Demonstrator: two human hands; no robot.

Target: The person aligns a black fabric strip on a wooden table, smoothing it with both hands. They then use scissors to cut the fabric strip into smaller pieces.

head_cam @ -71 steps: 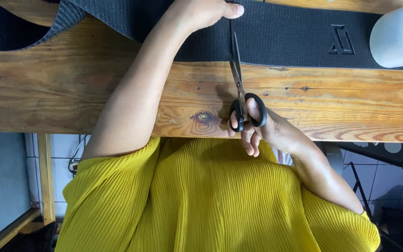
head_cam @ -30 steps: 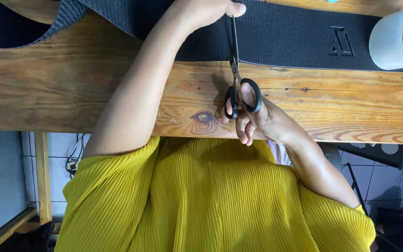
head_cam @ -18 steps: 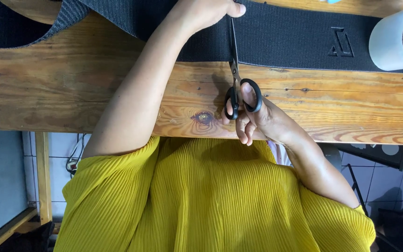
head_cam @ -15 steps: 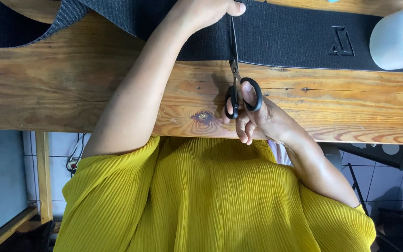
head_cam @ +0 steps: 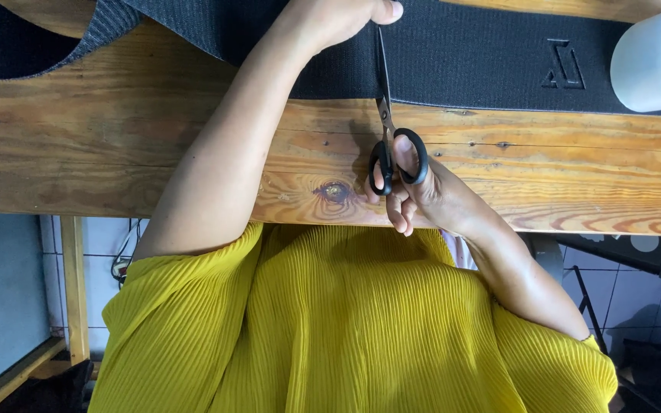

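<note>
Black elastic webbing (head_cam: pixel 460 53) is laid flat across the far side of the wooden workbench (head_cam: pixel 116 153), running from the left edge to the right; a small angular emblem (head_cam: pixel 562 70) is seen on it toward the right, and a white cup-like container (head_cam: pixel 648 57) is stood on it at the far right. The webbing is pinned down by the left hand (head_cam: pixel 338 19), which is closed on the band just left of the cut line; the black-handled scissors (head_cam: pixel 388 126) are gripped by the right hand (head_cam: pixel 415 187), fingers threaded through the loops. Compared with the view of a couple of seconds ago, the handles are found farther along the bench top, nearer the webbing, and the loops are drawn close together; the blades are pushed deeper across the band, their tips now reaching almost to the left thumb. Over the last half second hardly any shift is noted. The cut is judged to be well advanced across the width, though whether the far edge is severed cannot be told. A yellow pleated garment (head_cam: pixel 346 329) fills the near part of the view.
</note>
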